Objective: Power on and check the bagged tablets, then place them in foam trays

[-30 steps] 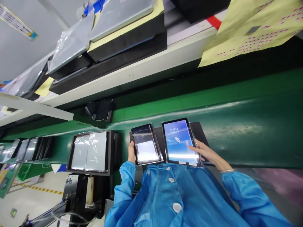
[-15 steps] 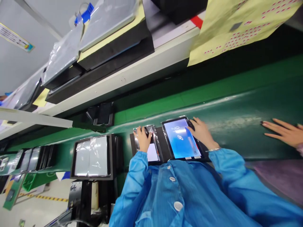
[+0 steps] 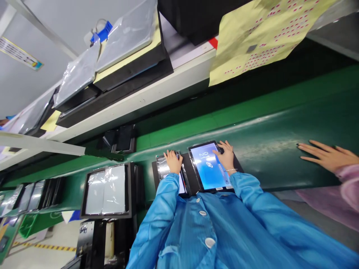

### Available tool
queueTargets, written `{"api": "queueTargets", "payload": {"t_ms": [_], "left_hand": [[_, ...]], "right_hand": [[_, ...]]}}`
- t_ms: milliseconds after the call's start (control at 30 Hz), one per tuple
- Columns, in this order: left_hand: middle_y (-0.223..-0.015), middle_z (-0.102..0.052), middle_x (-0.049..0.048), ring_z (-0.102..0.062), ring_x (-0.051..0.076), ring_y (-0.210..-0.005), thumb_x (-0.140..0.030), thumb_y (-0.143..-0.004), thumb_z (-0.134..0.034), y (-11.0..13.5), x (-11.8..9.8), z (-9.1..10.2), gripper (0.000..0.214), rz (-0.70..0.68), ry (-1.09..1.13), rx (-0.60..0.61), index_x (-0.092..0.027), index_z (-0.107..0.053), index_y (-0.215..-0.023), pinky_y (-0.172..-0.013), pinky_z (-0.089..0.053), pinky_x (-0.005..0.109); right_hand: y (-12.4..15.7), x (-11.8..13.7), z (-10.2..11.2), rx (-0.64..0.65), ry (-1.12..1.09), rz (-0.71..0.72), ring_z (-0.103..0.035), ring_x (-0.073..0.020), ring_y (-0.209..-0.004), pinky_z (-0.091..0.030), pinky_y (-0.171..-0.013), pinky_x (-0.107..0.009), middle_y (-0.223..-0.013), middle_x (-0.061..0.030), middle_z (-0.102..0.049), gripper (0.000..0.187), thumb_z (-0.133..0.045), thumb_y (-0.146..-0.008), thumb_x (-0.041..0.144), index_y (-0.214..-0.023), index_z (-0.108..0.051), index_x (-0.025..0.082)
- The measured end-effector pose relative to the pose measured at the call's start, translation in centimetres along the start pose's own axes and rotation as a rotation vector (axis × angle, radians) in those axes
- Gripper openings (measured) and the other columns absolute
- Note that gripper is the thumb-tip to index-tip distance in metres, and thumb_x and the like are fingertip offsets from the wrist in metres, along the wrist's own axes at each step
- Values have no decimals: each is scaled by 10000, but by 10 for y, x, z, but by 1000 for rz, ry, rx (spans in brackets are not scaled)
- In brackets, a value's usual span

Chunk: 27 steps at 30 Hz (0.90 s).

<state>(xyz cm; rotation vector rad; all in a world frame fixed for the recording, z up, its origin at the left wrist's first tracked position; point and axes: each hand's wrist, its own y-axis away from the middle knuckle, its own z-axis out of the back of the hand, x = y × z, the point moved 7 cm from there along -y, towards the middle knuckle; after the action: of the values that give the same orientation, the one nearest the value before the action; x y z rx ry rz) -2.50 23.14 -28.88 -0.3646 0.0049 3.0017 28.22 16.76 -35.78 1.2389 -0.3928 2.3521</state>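
A tablet (image 3: 209,173) lies in front of me with its screen lit blue, showing a clock and an on-screen bar, with film sticking out at its edges. My right hand (image 3: 226,157) rests over its upper right edge, fingers apart, one fingertip on or just above the glass. Left of it lies a second device (image 3: 162,164) with a shiny film-covered surface and a pale lit area, partly hidden by my hand and sleeve. My left hand (image 3: 174,163) lies over its upper right part with fingers spread. Dark backing (image 3: 190,170) shows between the two devices.
A black tray (image 3: 130,203) with two film-covered panels stands to the left on the green bench (image 3: 260,149). More panels (image 3: 36,194) stand farther left. A shelf (image 3: 146,98) runs above, with a yellow sheet (image 3: 238,56) hanging. Another person's hand (image 3: 328,155) rests at right.
My right hand has shifted inward over the tablet's upper right edge. My left hand has slid to the right across the second device. The other person's hand shows farther into view.
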Motion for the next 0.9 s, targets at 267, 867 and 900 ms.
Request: {"api": "queueTargets", "payload": {"t_ms": [267,867,900], "left_hand": [[-1699,-253,246,-187,357,-1603,-404,-1047,-426,48,62,38,607,220,20,-172,-101,-365,-1570,-1279,-130,646],[-1327,-536,303,-499,467,-1306,-446,-1029,-431,166,101,8,561,919,167,-93,-62,-509,-1430,-1026,-458,633],[-1342,-518,325,-481,482,-1324,-440,-1025,-421,163,88,2,600,905,205,-63,-39,-477,-1468,-1043,-442,639]], "right_hand": [[1,-3,1,-32,-28,21,-445,-341,-1439,-250,-1237,-613,-1397,-148,-622,321,-735,-933,427,-1083,-697,146],[70,3,84,-124,-13,83,-475,-385,-1429,-380,-1189,-607,-1442,-185,-597,485,-496,-920,530,-1210,-680,186],[74,7,89,-136,-14,92,-504,-390,-1401,-392,-1179,-609,-1419,-187,-613,471,-494,-928,525,-1194,-684,185]]}}
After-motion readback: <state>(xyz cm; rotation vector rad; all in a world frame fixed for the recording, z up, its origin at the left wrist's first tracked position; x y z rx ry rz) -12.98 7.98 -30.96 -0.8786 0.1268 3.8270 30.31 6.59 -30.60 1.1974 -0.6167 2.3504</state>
